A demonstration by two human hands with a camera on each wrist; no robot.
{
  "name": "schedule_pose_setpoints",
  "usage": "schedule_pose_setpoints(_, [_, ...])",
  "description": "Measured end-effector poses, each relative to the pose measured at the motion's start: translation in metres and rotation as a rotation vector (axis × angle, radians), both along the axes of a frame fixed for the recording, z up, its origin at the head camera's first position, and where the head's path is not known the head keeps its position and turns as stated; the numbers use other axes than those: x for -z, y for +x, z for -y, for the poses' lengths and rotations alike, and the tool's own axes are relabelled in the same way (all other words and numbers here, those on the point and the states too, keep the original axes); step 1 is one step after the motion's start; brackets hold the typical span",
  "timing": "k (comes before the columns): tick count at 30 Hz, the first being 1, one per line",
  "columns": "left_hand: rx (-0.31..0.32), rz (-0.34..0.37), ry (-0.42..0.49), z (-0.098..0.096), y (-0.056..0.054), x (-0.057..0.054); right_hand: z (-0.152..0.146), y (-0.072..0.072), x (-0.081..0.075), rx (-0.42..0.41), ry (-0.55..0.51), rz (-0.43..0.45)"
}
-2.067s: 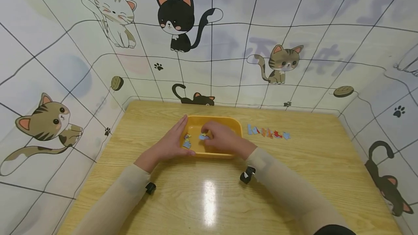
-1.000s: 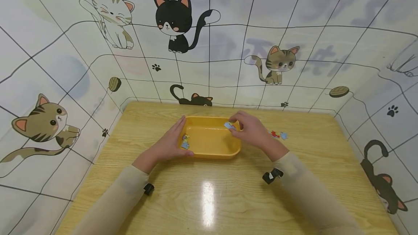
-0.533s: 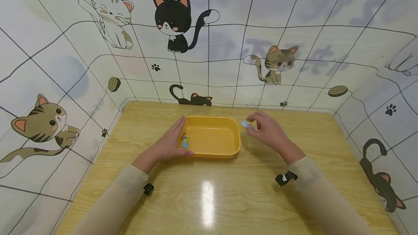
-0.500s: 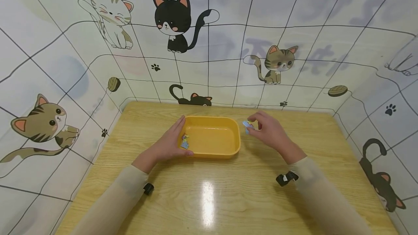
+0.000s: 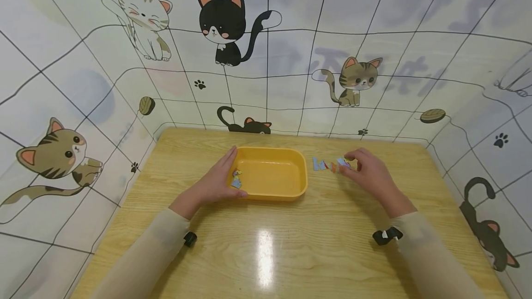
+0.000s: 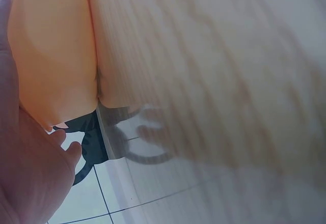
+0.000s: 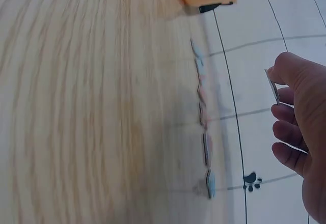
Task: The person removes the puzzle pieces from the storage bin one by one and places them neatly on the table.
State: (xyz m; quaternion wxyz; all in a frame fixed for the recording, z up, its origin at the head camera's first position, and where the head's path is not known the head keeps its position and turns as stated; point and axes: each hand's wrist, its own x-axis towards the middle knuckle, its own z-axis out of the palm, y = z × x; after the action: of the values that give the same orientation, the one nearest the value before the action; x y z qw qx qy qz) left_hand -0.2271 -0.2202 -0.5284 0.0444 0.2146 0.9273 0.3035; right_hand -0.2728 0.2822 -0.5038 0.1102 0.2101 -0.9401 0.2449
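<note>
My left hand [image 5: 214,182] holds the left end of a yellow plastic tray [image 5: 274,180], thumb at the front rim and fingers toward the back. Small colourful jigsaw pieces [image 5: 236,179] lie inside that end, beside the palm. To the right of the tray, my right hand [image 5: 371,173] pinches another jigsaw piece [image 5: 342,162] between thumb and fingers. In the head view it overlaps a row of pieces [image 5: 322,165], hiding the row's right part. The right wrist view shows the pinched piece [image 7: 272,87] edge-on above the table, beyond the line of flat pieces [image 7: 206,147].
The light wood table [image 5: 232,243] ends at the back against a white wall covering [image 5: 291,59] printed with cats and grid lines. Similar coverings rise on both sides. Black wrist straps [image 5: 387,236] sit at the cuffs.
My right hand took a jigsaw piece out of the tray and carried it rightward over the row on the table. My left hand has stayed at the tray's left end.
</note>
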Motion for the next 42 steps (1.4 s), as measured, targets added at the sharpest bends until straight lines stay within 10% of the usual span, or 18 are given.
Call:
schedule_pose_setpoints(19, [-0.004,0.005,0.012,0.0,0.0,-0.001,-0.064,0.006,0.021,0.251,0.002,0.096])
schedule_pose_setpoints(42, [-0.009,0.016,0.024,0.001,0.0,0.0,-0.068,-0.003,0.04,0.384,0.078,0.225])
